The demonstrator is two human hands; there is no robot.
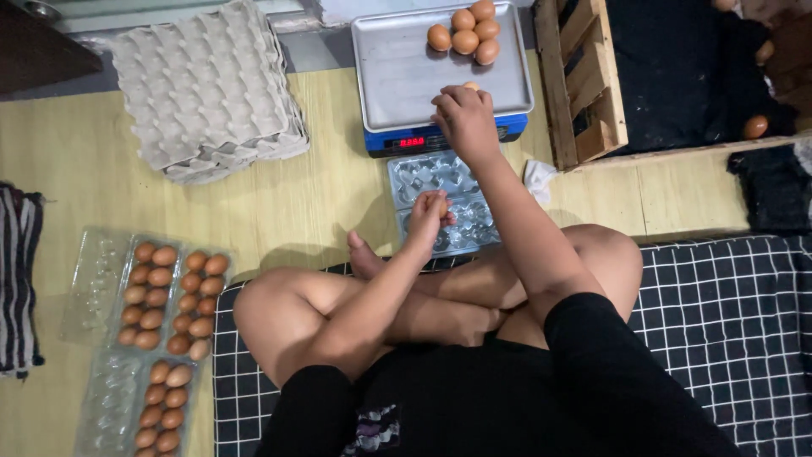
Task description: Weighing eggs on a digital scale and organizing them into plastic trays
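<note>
A: Egg (pixel 441 206) in left hand (pixel 427 217), fingers closed round it, just above the clear plastic carton (pixel 440 203) on the floor.

B: Right hand (pixel 463 118)?

A: On the scale tray (pixel 397 68), curled over a second egg (pixel 470 85) near the front edge. Mostly hidden, so can't tell if it's gripped or only touched. Five more eggs (pixel 467 34) sit at the back.

B: Risks?

A: Arms are close together. A bumped elbow could drop the egg onto the carton and crack it. Loose tray eggs could roll.

Pale wooden floor (pixel 321 203), black grid-patterned mat (pixel 727 313)
</note>
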